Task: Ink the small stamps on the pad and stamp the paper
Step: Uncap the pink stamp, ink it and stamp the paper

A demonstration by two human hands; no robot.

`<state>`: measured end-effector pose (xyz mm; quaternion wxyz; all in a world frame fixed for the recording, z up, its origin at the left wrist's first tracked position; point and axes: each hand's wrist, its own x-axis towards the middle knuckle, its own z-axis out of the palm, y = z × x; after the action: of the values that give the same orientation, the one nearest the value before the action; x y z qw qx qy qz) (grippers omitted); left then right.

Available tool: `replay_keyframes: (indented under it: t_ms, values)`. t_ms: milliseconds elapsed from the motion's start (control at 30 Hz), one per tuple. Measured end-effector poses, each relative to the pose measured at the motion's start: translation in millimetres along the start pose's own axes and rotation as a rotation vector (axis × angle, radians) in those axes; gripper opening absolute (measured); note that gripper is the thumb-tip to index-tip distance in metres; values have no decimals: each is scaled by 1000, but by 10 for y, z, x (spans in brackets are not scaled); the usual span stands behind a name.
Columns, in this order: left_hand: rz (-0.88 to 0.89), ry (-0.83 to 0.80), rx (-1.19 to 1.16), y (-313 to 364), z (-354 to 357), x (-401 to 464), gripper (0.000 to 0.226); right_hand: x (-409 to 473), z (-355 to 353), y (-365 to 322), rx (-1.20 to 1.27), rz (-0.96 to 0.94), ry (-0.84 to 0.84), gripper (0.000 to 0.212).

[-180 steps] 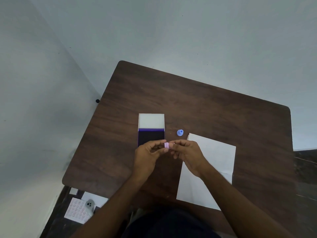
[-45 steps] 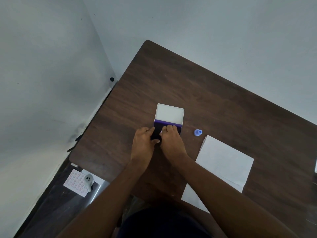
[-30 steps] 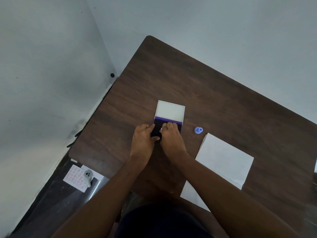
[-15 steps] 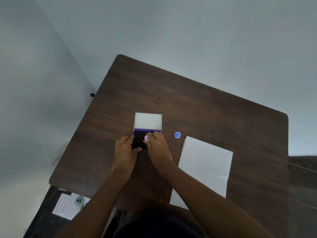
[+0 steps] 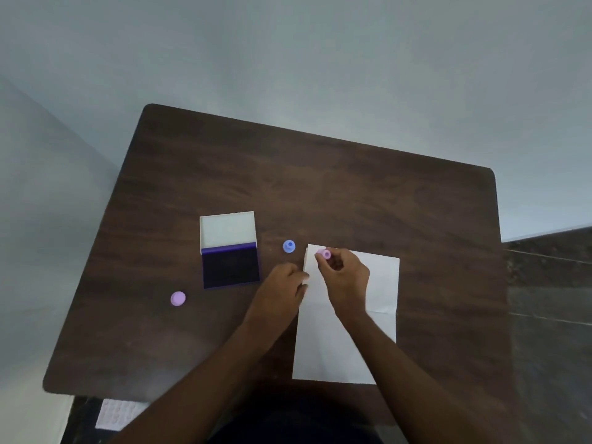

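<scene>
A white sheet of paper (image 5: 381,283) lies on the dark wooden table (image 5: 320,187). My right hand (image 5: 346,277) pinches a small pink stamp (image 5: 324,254) over the paper's far left corner. My left hand (image 5: 282,286) rests on the table with its fingers on the paper's left edge, holding nothing. The open ink pad (image 5: 230,265), dark with a white lid, sits to the left. A small blue stamp (image 5: 289,246) stands between pad and paper. A pink cap (image 5: 178,298) lies near the pad's front left.
A white sheet with rows of pink dots (image 5: 118,415) lies on the floor below the table's near left edge. Grey walls close in behind and to the left of the table. A dark surface (image 5: 551,299) adjoins on the right.
Both hands have left the ink pad. My right hand carried the pink stamp rightward to the paper's corner, and my left hand moved to the paper's edge. The pink cap now shows on the table.
</scene>
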<state>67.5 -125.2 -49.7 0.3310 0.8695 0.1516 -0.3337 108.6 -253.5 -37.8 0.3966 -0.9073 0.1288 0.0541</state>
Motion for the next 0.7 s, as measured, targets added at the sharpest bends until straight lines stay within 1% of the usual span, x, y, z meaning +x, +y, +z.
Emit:
replay_keyframes:
  t_ms: [100, 167, 200, 267, 300, 367, 433, 500, 600, 700]
  values:
    - [97, 74, -15, 12, 94, 99, 47, 68, 55, 70, 14, 59, -29, 18]
    - [63, 15, 1, 13, 134, 172, 52, 101, 108, 102, 25, 79, -48, 18]
    - [28, 13, -9, 2, 136, 211, 54, 114, 134, 114, 31, 90, -58, 19]
    - [30, 123, -51, 30, 118, 277, 49, 143, 183, 141, 45, 99, -75, 22]
    - [38, 147, -64, 48, 107, 284, 47, 157, 201, 148, 47, 99, -82, 23]
    - [-31, 69, -136, 61, 102, 284, 51, 181, 228, 156, 45, 95, -85, 25]
    - [-32, 12, -170, 40, 136, 290, 54, 210, 246, 175, 40, 98, -85, 26]
    - [9, 18, -164, 21, 151, 267, 54, 228, 260, 198, 31, 106, -95, 27]
    - [60, 71, -145, 20, 176, 227, 51, 244, 280, 224, 19, 141, -128, 29]
    - [85, 114, -189, 45, 172, 216, 47, 247, 290, 238, 2, 142, -143, 30]
